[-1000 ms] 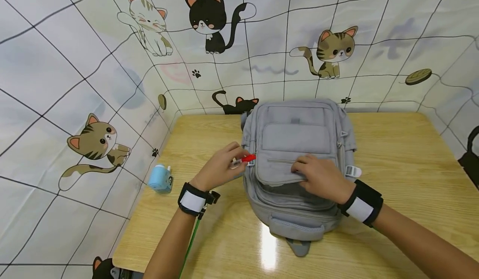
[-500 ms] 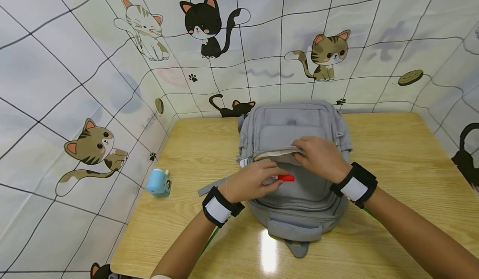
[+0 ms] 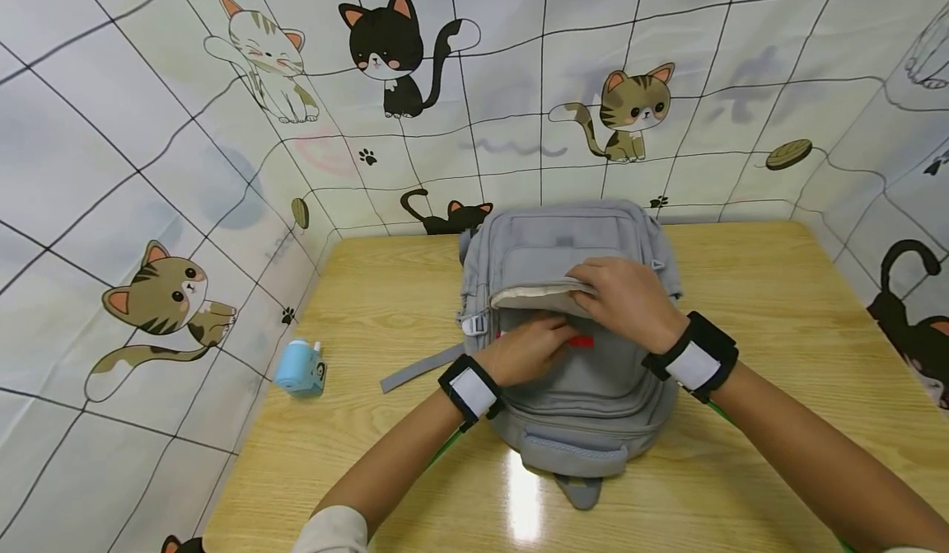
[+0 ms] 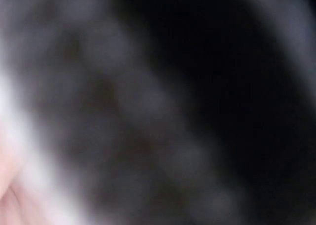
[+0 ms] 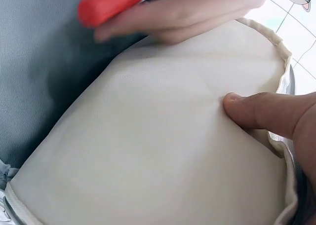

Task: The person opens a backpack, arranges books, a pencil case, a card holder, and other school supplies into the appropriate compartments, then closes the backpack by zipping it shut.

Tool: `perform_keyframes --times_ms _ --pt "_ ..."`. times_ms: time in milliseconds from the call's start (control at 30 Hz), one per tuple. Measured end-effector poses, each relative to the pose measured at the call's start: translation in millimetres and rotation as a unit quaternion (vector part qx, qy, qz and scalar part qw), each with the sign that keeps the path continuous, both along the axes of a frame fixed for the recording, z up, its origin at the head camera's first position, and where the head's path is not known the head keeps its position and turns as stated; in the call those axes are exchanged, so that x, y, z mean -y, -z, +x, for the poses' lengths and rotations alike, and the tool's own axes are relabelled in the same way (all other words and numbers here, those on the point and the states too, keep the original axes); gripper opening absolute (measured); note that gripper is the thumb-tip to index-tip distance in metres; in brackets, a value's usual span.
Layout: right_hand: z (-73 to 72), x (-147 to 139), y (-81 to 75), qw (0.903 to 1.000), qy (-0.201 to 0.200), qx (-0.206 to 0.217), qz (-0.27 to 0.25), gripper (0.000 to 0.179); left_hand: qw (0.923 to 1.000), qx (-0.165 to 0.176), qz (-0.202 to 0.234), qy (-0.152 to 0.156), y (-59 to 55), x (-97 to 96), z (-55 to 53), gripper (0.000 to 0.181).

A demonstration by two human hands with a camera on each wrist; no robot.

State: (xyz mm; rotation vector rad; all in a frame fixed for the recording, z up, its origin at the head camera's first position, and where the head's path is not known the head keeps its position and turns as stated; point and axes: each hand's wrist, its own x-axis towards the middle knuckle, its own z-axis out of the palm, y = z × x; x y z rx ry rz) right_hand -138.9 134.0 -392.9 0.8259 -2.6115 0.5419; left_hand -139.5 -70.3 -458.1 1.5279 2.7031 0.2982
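A grey backpack (image 3: 593, 405) lies on the wooden table with its front pocket unzipped. My right hand (image 3: 630, 302) pinches the edge of the pocket flap (image 3: 530, 296) and holds it lifted. In the right wrist view, the thumb (image 5: 256, 109) presses on the flap's cream lining (image 5: 158, 126). My left hand (image 3: 530, 351) reaches under the flap and grips a red-capped marker (image 3: 582, 341). Most of the marker's body is hidden by the fingers; its red end (image 5: 109, 5) points away from them. The left wrist view is dark and blurred.
A small light-blue object (image 3: 300, 367), shaped like a pencil sharpener, stands at the table's left. One grey strap (image 3: 418, 369) trails from the backpack's left side. Behind the table (image 3: 756, 355) hangs a cloth with printed cats.
My right hand has lifted the pocket flap. My left hand has carried the marker from the backpack's left side rightward and in under the flap.
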Motion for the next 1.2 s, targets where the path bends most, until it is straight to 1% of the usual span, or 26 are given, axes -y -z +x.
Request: perform_keyframes --times_ms 133,233,267,333,400,467,533,567,633,700,767,867,900,1000,1067,1100,1133,1200 --pt "1.0 0.8 -2.2 1.0 -0.002 0.0 -0.003 0.02 0.9999 -0.004 -0.002 0.01 3.1 -1.7 -6.9 0.032" --pt "1.3 1.2 -3.9 1.0 -0.006 -0.002 -0.006 0.02 0.9992 -0.032 -0.012 0.019 1.2 -1.6 -8.5 0.034" --pt "1.3 1.3 -4.4 1.0 -0.008 -0.003 -0.006 0.019 0.9983 -0.049 -0.021 0.022 -0.6 -1.4 -8.7 0.034" --pt "1.4 1.3 -5.5 0.9999 -0.009 -0.003 -0.006 0.019 0.9945 -0.094 -0.035 0.029 -5.1 -1.5 -9.3 0.032" --pt "1.5 1.0 -6.7 0.9999 -0.009 -0.004 -0.006 0.02 0.9879 -0.143 -0.046 0.036 -10.0 -2.1 -9.9 0.028" --pt "1.8 0.8 -7.9 0.9999 -0.008 -0.005 -0.008 0.02 0.9772 -0.2 -0.061 0.04 -12.4 -3.2 -11.5 0.025" --pt "2.2 1.1 -9.2 0.9999 -0.008 -0.007 -0.012 0.02 0.9673 -0.239 -0.073 0.041 -12.9 -4.5 -13.4 0.023" --pt "2.2 1.1 -9.7 0.9998 -0.008 -0.008 -0.013 0.02 0.9642 -0.25 -0.078 0.042 -12.2 -5.3 -14.6 0.023" --pt "2.6 1.3 -10.4 0.9998 -0.009 -0.011 -0.015 0.021 0.9612 -0.259 -0.084 0.043 -9.4 -7.2 -17.2 0.023" --pt "3.4 1.3 -11.0 0.9997 -0.01 -0.016 -0.013 0.021 0.9624 -0.253 -0.088 0.043 -7.3 -9.2 -19.7 0.025" --pt "4.1 1.2 -11.5 0.9997 -0.01 -0.021 -0.011 0.022 0.9613 -0.256 -0.095 0.038 -4.9 -11.4 -22.7 0.027" --pt "5.4 0.5 -12.8 0.9994 -0.011 -0.03 -0.01 0.023 0.9507 -0.283 -0.123 0.032 -1.8 -14.7 -28.1 0.03" --pt "5.8 0.4 -13.2 0.9994 -0.011 -0.032 -0.01 0.023 0.9456 -0.295 -0.133 0.029 -0.6 -15.5 -29.7 0.032" --pt "6.8 0.2 -14.7 0.9991 -0.013 -0.04 -0.012 0.022 0.9255 -0.342 -0.161 0.026 3.1 -17.3 -33.8 0.037" --pt "7.6 0.0 -15.6 0.9988 -0.014 -0.044 -0.014 0.021 0.9022 -0.386 -0.191 0.026 5.0 -18.2 -35.3 0.042" --pt "8.1 0.0 -16.0 0.9988 -0.013 -0.046 -0.014 0.021 0.8748 -0.43 -0.222 0.023 5.8 -18.4 -35.9 0.045" --pt "8.6 0.1 -16.5 0.9987 -0.013 -0.047 -0.015 0.021 0.8543 -0.461 -0.239 0.023 7.2 -18.9 -37.2 0.047" --pt "9.9 -0.1 -17.3 0.9987 -0.013 -0.047 -0.016 0.022 0.8242 -0.503 -0.259 0.021 9.2 -20.1 -40.3 0.048"
